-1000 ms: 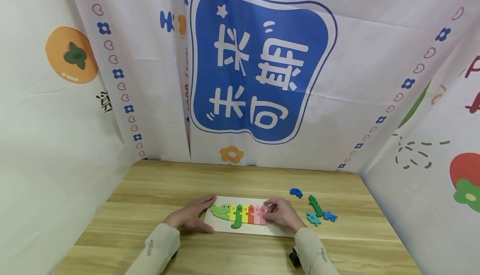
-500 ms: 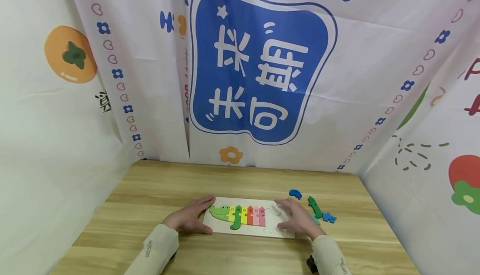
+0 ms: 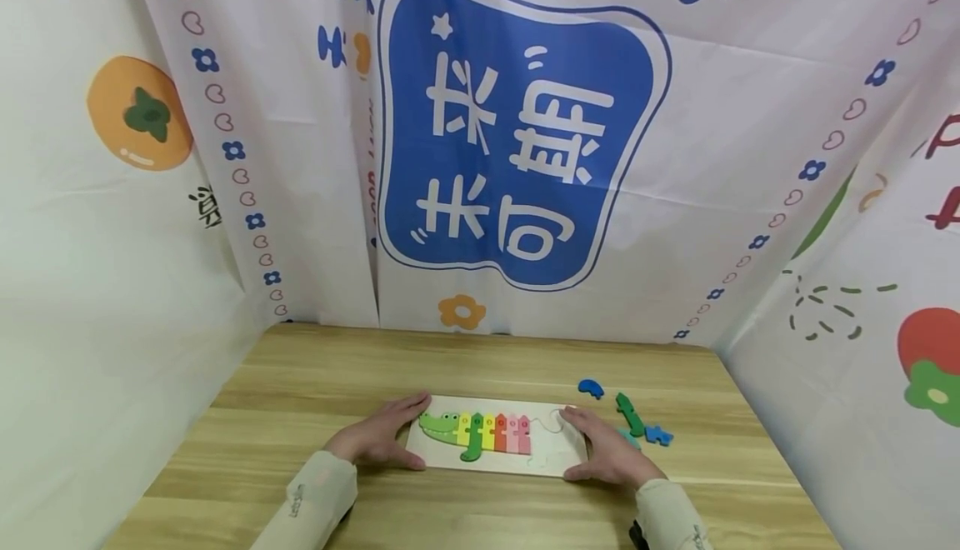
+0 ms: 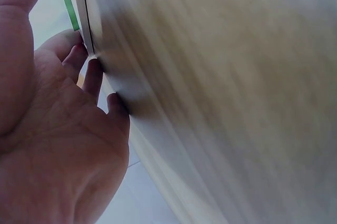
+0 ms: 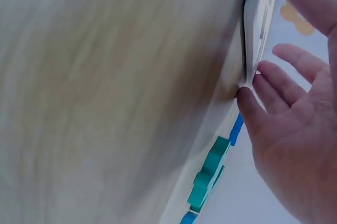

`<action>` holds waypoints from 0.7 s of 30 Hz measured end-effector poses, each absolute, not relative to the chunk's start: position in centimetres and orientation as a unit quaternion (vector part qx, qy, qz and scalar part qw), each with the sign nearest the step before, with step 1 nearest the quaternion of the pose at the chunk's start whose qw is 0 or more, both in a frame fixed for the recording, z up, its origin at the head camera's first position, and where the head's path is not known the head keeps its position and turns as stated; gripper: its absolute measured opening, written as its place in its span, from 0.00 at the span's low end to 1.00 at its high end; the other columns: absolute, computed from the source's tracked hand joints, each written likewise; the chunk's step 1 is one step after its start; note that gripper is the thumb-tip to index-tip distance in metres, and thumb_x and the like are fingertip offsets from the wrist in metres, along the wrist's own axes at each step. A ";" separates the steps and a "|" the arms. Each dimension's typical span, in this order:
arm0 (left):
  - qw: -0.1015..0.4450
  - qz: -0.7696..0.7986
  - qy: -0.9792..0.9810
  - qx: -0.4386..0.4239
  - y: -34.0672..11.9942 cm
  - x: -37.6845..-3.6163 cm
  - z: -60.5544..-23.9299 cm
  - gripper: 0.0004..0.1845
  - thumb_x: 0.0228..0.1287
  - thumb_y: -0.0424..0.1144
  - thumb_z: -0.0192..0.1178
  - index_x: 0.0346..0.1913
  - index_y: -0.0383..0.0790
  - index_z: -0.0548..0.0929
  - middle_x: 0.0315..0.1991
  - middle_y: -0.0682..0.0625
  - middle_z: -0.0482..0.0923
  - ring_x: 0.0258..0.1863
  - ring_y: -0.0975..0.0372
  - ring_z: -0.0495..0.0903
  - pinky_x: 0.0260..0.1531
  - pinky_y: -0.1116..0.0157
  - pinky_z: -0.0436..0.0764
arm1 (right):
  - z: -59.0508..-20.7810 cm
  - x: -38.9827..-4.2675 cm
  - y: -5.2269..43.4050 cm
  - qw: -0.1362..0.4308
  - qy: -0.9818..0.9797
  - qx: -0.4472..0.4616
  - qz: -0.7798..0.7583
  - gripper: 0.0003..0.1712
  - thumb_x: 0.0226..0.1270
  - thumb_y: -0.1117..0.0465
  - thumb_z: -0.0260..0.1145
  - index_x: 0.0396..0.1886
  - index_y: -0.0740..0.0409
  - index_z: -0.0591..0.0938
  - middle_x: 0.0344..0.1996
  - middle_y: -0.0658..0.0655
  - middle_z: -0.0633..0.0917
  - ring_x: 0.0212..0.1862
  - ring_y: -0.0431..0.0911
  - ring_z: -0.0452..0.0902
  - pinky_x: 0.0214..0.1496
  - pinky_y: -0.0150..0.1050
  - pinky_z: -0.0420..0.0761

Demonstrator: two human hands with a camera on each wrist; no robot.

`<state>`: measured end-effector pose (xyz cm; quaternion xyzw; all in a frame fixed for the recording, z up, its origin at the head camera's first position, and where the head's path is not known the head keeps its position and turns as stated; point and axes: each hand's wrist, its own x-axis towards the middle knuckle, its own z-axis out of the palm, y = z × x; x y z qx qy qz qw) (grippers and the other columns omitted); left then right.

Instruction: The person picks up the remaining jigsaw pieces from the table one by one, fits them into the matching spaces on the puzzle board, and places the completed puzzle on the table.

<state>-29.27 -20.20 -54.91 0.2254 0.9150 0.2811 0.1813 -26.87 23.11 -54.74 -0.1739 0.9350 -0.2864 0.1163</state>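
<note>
A white puzzle board lies on the wooden table. Seated in it are a green crocodile head and a row of yellow, green, red and pink pieces; the right end shows bare cut-outs. My left hand lies flat against the board's left edge, fingers straight. My right hand lies flat against the right edge, holding nothing. In the left wrist view the fingertips touch the board's rim. In the right wrist view the fingertips touch the board's corner.
Loose pieces lie right of the board: a blue one, a long green one, another blue one and a teal one partly behind my right hand. Printed cloth walls close in the table on three sides.
My right hand has left the pink piece and slid right to the board's right edge, fingers now flat. The left hand has stayed at the left edge.
</note>
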 end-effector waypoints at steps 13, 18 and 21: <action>0.182 0.285 0.913 0.226 -20.0 -29.1 -54.5 0.58 0.56 0.56 0.77 0.83 0.40 0.55 0.85 0.40 0.47 0.82 0.37 0.46 0.76 0.34 0.55 | -54.2 -27.9 27.1 -0.041 0.961 -0.092 -0.256 0.35 0.69 0.58 0.73 0.73 0.62 0.74 0.65 0.70 0.78 0.66 0.68 0.74 0.65 0.67 0.75; 0.182 0.283 0.915 0.223 -20.1 -29.0 -54.4 0.58 0.56 0.56 0.77 0.83 0.41 0.55 0.85 0.41 0.47 0.82 0.37 0.47 0.76 0.34 0.55 | -54.5 -28.4 29.4 -0.045 0.975 -0.049 -0.213 0.34 0.68 0.58 0.73 0.68 0.70 0.76 0.56 0.74 0.81 0.54 0.66 0.79 0.56 0.64 0.81; 0.180 0.280 0.914 0.230 -20.2 -29.0 -54.5 0.58 0.57 0.56 0.77 0.83 0.40 0.55 0.84 0.40 0.47 0.82 0.37 0.47 0.76 0.34 0.54 | -54.9 -28.7 30.0 -0.029 0.977 -0.038 -0.206 0.32 0.68 0.55 0.73 0.66 0.69 0.78 0.54 0.72 0.83 0.53 0.63 0.80 0.56 0.63 0.81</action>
